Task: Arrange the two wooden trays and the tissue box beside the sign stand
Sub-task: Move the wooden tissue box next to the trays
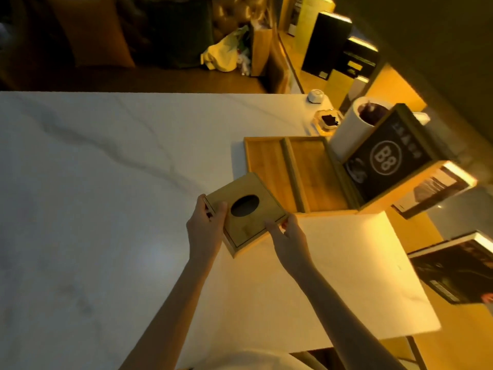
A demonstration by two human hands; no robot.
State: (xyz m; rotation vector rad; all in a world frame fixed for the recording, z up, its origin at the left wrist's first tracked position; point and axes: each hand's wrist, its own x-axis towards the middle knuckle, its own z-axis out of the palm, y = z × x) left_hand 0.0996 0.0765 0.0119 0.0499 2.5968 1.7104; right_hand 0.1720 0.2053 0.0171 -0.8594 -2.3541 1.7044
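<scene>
Both hands hold the tissue box [246, 214], a square wooden box with a dark oval opening in its top, turned at an angle over the white marble table [106, 182]. The left hand [205, 228] grips the box's left corner, its fingers [220, 209] clamped over the top edge and side. The right hand [288, 239] holds the opposite, right corner, its fingers [273, 228] pressed onto the top near the edge, the thumb at the side. Whether the box rests on the table or is lifted just off it cannot be told. Just beyond the right fingers, touching or nearly touching the box's far corner, the two wooden trays [296, 169] lie side by side, long edges together. Right of the trays stands the sign stand [386, 158], a dark panel marked "B8" in a wooden base. Behind it is a white cylindrical container [349, 129], with a small glass dish [329, 120] farther back.
</scene>
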